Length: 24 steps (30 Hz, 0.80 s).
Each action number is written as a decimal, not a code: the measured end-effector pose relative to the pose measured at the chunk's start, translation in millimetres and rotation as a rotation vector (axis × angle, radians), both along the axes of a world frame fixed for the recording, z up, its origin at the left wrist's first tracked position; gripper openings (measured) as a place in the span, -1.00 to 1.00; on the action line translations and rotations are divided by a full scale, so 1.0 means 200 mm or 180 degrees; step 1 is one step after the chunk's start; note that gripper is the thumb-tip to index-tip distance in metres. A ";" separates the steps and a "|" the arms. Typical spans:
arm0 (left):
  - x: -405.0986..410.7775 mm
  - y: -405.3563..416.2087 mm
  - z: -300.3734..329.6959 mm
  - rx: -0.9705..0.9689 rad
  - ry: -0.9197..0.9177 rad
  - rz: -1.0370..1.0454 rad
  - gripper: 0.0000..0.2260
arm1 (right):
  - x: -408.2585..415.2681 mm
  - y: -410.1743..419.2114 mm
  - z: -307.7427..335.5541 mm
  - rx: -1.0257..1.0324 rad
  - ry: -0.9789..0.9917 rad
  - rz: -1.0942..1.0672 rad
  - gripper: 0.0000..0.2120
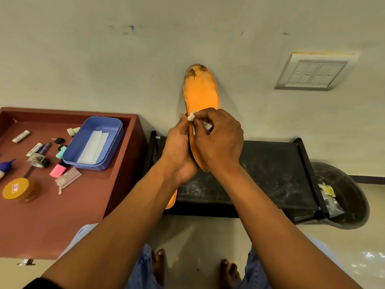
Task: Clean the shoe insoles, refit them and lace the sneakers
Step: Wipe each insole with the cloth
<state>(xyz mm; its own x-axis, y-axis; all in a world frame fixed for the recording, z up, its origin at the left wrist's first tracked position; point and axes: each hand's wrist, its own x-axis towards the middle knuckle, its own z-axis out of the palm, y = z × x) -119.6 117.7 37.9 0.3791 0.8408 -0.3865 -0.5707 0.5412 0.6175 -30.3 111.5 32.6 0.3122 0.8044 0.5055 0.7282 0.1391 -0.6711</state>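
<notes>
I hold an orange insole (201, 92) upright in front of the wall, its worn, dark-stained toe end pointing up. My left hand (179, 149) grips its lower half from the left side. My right hand (218, 138) pinches a small white wipe (192, 116) against the insole's middle. A second orange insole (172, 200) lies on the black rack, mostly hidden behind my left forearm. No sneakers or laces are in view.
A brown table (68, 205) at left carries a blue tray (116, 130) with white wipes, a yellow-lidded jar (16, 188), tape, pens and keys. A black shoe rack (270, 167) stands ahead, a dark bin (350, 197) at right. A switch plate (312, 71) is on the wall.
</notes>
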 end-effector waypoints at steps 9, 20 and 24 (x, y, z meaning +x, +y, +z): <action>-0.14 0.12 0.02 0.0201 0.0091 0.0330 -0.34 | 0.01 -0.03 0.03 -0.1087 0.0443 0.1274 -0.92; -0.16 0.14 0.02 0.0058 -0.0157 0.0144 -0.35 | 0.11 -0.02 0.06 -0.1014 0.1445 0.1876 -0.90; -0.15 0.12 0.00 -0.0116 -0.0010 -0.0007 -0.52 | 0.14 0.00 0.08 -0.0894 0.2376 0.1564 -0.87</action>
<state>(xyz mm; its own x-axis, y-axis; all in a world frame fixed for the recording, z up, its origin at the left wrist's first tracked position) -149.5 141.7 38.6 0.3823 0.8252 -0.4157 -0.5715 0.5647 0.5954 -3.0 112.3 49.2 0.0702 0.9944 0.0785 -0.0021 0.0789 -0.9969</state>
